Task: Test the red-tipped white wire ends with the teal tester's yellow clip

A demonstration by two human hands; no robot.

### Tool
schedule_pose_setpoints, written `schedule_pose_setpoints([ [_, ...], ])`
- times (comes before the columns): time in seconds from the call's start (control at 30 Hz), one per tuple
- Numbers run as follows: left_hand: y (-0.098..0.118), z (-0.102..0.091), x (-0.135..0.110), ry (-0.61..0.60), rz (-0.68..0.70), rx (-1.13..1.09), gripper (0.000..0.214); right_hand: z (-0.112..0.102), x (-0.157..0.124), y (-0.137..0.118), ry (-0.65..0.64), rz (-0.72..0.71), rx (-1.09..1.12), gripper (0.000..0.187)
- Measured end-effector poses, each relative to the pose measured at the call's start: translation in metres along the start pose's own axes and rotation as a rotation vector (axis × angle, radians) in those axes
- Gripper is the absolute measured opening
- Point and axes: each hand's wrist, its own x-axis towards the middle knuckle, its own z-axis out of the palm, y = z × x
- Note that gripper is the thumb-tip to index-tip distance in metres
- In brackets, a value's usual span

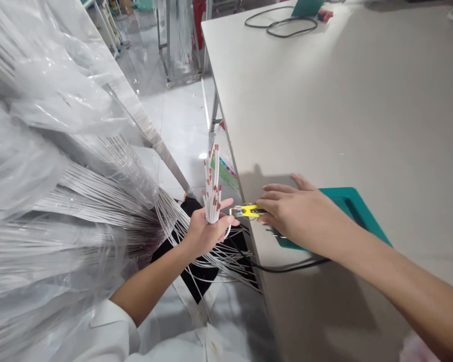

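My left hand [206, 229] is closed round a bundle of thin white wires [212, 186] with red tips, held upright beside the table edge. Their long tails hang down and fan out to the left toward more white wires under clear plastic [60, 166]. My right hand [292, 208] rests on the table edge, its fingers pinching a small yellow connector [247, 210] at the left. The two hands are close, nearly touching at the connector.
A teal tray-like device [357, 206] lies under my right wrist, with a black cable [287, 266] running from it. The grey table [343, 110] carries a coiled black cable [283, 24] at the far end. A metal rack [173, 45] stands on the glossy floor.
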Motion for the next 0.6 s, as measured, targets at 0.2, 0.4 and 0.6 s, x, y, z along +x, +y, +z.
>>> schedule_pose_setpoints([
  [0.2,-0.006,0.004,0.003,-0.022,-0.005,0.024,0.050,0.002,-0.003,-0.001,0.053,-0.003,0.004,0.024],
  [0.4,-0.008,0.008,0.003,0.040,0.007,0.097,0.043,0.013,-0.004,0.005,0.255,-0.107,0.015,0.031],
  [0.6,-0.007,0.012,0.005,0.114,0.030,0.136,0.034,0.014,-0.005,0.005,0.262,-0.092,0.045,0.030],
])
